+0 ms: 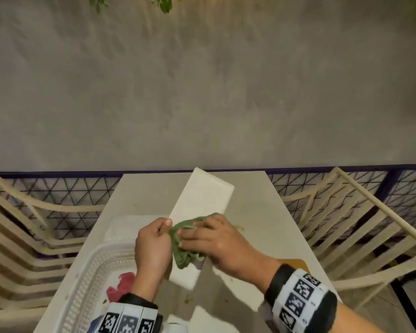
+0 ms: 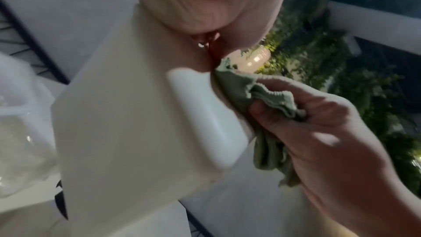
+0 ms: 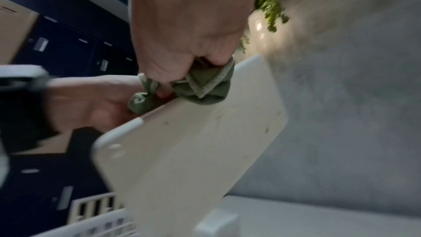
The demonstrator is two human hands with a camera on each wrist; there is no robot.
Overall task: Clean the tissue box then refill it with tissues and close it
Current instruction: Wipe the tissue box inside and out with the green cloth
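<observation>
The white tissue box (image 1: pixel 203 200) is held tilted above the worktop (image 1: pixel 257 207), its near end hidden behind both hands. The left hand (image 1: pixel 153 248) has its grip clamped on the box's left edge; the right hand (image 1: pixel 216 239) has its fingers closed round a crumpled green cloth (image 1: pixel 185 243), pressed against the box. A white basket (image 1: pixel 91 280) at the left is cut off by the frame, the red item (image 1: pixel 121 286) inside it is hard to identify, and the wristband markers (image 1: pixel 298 301) carry no readable writing.
</observation>
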